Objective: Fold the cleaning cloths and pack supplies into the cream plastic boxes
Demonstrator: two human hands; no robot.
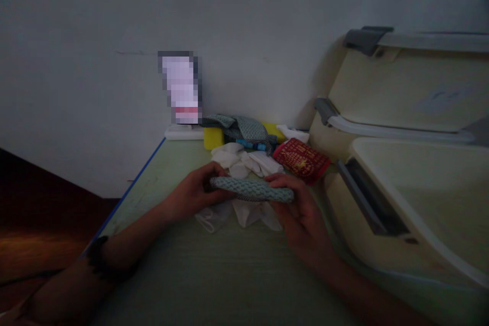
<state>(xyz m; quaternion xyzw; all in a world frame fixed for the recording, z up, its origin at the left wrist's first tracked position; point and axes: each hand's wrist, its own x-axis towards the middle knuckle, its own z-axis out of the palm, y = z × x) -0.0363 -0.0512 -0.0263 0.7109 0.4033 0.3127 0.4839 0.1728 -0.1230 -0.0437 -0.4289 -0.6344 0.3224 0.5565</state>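
A long, flat teal textured cloth pad (pixel 252 189) is held level above the pale green table (pixel 214 275), one end in each hand. My left hand (pixel 194 192) grips its left end with fingers curled around it. My right hand (pixel 296 211) pinches its right end, thumb on top. Thin white gloves (pixel 244 213) lie on the table just under the pad. A dark band circles my left wrist.
Behind the hands lie more white gloves (pixel 244 160), a red printed pouch (pixel 301 159), a yellow sponge (pixel 213 138), teal cloths (pixel 240 127) and a blue pen. Large cream lidded bins (pixel 412 163) crowd the right side. The table's blue edge (pixel 132 186) drops off left.
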